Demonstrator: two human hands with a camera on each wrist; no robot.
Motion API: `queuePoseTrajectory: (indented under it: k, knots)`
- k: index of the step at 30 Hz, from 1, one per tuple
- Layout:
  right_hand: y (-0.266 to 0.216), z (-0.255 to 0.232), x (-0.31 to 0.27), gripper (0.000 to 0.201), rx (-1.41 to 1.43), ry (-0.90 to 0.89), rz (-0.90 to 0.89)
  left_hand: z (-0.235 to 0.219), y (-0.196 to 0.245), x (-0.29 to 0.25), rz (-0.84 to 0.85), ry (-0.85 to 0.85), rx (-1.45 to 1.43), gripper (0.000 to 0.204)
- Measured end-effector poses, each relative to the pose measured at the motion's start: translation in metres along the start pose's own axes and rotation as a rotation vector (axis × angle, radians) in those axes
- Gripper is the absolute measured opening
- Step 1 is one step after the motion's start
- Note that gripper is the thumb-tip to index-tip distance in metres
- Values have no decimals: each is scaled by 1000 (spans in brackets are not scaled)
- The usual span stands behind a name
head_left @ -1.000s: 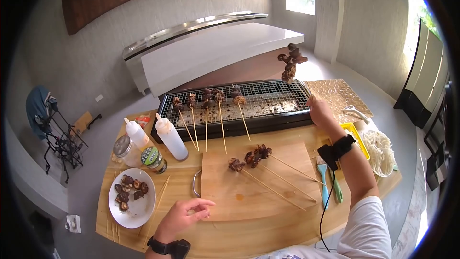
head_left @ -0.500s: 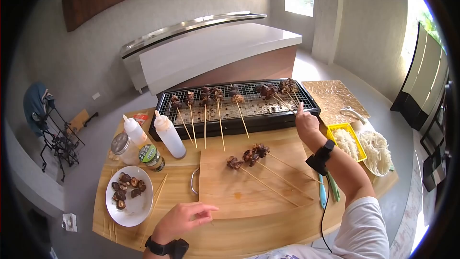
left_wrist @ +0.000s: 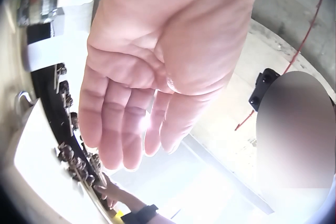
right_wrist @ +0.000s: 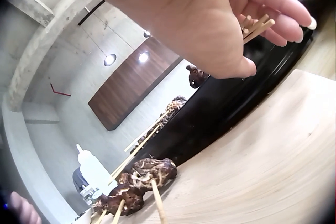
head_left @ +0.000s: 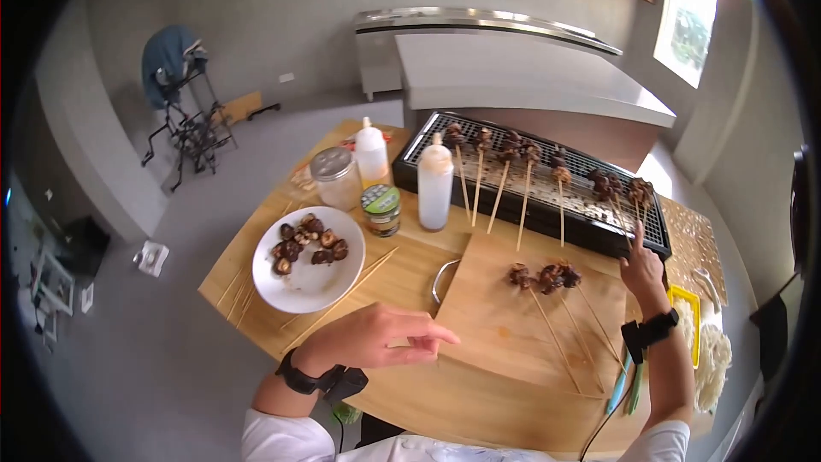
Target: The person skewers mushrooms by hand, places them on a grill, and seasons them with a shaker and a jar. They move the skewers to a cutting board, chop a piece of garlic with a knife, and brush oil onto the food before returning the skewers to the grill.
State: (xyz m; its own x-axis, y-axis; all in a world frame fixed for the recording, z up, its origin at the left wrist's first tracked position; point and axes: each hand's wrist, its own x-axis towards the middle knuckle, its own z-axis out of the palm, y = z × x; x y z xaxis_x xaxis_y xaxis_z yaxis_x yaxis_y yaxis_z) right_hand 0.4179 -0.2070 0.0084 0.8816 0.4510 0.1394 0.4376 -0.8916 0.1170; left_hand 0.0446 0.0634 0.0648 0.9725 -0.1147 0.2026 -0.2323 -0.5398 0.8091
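My left hand hovers over the table's front, left of the wooden board; in the left wrist view its palm faces the camera, fingers extended, holding nothing. My right hand is at the front right of the black grill, index finger extended at the sticks of the rightmost mushroom skewers. In the right wrist view, several stick ends show between the thumb and loosely bent fingers of that hand; contact is unclear. More mushroom skewers lie on the board.
Left of the board are a white bowl of mushrooms, loose sticks, a squeeze bottle, a jar and a green-labelled container. At the right are a yellow basket, pale noodle-like strands and brushes.
My right hand has lowered the raised skewers onto the grill's right end, and its grip has loosened. The head view has turned left. My left hand remains extended near the board's left front.
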Motion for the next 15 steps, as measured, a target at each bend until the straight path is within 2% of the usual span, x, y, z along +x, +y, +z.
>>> queuePoseTrajectory:
  k: [2, 4, 5, 6, 7, 9, 10, 11, 12, 13, 15]
  knots:
    - [5, 3, 3, 93, 10, 0, -9, -16, 13, -14, -7, 102, 106, 26]
    - [6, 1, 5, 94, 20, 12, -14, -37, 18, -20, -51, 338, 239, 22]
    - [5, -3, 4, 94, 6, -11, -2, -48, 23, -19, -182, 441, 261, 19]
    - [5, -6, 1, 94, -6, -35, 11, -62, 7, -17, -201, 521, 357, 16]
    - [7, -6, -1, 96, 8, -8, -15, -70, 0, -8, -325, 611, 298, 17]
    - [5, -18, -8, 95, -13, 8, -29, -83, -19, 12, -450, 585, 530, 27]
    - [4, -25, -12, 94, -38, 24, -37, -87, -34, 20, -451, 585, 531, 27]
    - [4, -31, -16, 94, -38, 23, -36, -89, -52, 27, -454, 533, 714, 36]
    - [5, -37, -19, 90, -32, 102, -46, -90, -67, 34, -453, 475, 895, 46]
    - [5, -43, -23, 86, -26, 180, -55, -91, -78, 43, -449, 473, 895, 46]
    - [2, -55, -32, 79, 35, 231, -81, -90, -94, 59, -658, 341, 871, 68]
